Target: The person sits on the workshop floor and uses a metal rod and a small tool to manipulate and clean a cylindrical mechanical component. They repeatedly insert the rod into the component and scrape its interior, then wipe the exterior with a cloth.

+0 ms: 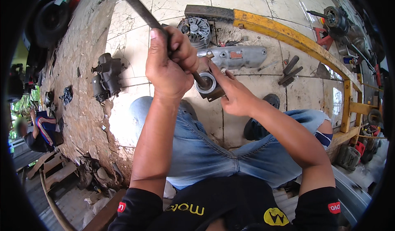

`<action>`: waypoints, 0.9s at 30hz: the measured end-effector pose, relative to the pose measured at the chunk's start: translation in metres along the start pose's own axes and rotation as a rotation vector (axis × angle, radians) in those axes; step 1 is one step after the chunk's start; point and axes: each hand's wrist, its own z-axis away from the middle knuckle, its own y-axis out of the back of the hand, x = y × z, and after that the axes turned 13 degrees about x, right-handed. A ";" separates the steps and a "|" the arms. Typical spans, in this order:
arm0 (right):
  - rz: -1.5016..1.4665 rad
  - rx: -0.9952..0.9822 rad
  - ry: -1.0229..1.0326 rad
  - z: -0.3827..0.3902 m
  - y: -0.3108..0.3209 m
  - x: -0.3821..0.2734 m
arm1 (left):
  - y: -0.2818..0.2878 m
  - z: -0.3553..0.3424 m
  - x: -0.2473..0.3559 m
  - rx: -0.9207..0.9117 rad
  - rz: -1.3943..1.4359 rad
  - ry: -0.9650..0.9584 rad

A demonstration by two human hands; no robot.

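Note:
My left hand [170, 66] is closed in a fist around a long dark metal bar [138, 6] that slants up toward the far left. The bar's lower end reaches down into the round bore of a small metal housing [214, 94], which has a bright machined rim. Around the far and right sides of that housing is my right hand [238, 93], its index finger along the rim and its other fingers partly hidden. The housing is held above the tiled floor, between my knees. How deep the bar sits inside cannot be made out.
Beyond my hands lie a silver alternator [199, 31] and a long grey metal cover [247, 57]. A dark casting [108, 76] stands to the left. Black-handled tools [291, 68] lie right, inside a yellow steel frame [284, 32]. Another person [39, 128] sits at far left.

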 end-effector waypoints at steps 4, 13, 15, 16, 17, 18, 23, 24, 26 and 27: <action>-0.076 0.029 -0.083 0.003 0.003 0.012 | -0.003 -0.003 0.007 0.125 0.062 -0.076; -0.006 0.135 0.053 -0.005 0.011 0.000 | -0.007 -0.019 0.006 0.373 0.086 -0.170; 0.019 0.144 0.113 -0.006 0.009 0.001 | -0.012 -0.020 0.008 0.461 0.085 -0.174; 0.063 0.134 0.050 -0.007 0.008 0.006 | -0.014 -0.021 0.008 0.474 0.095 -0.176; 0.106 0.124 -0.014 -0.008 0.005 0.012 | -0.015 -0.022 0.006 0.487 0.104 -0.178; 0.149 0.115 -0.078 -0.008 0.004 0.015 | -0.017 -0.024 0.005 0.500 0.114 -0.180; 0.118 0.181 -0.007 -0.011 0.005 0.008 | -0.017 -0.030 0.007 0.555 0.141 -0.229; 0.166 0.186 -0.007 -0.012 0.006 0.011 | -0.018 -0.032 0.007 0.576 0.157 -0.229; 0.238 0.212 0.096 -0.011 0.005 -0.002 | -0.015 -0.033 0.009 0.588 0.153 -0.244; 0.273 0.225 0.149 -0.011 0.004 -0.006 | -0.014 -0.032 0.010 0.594 0.151 -0.252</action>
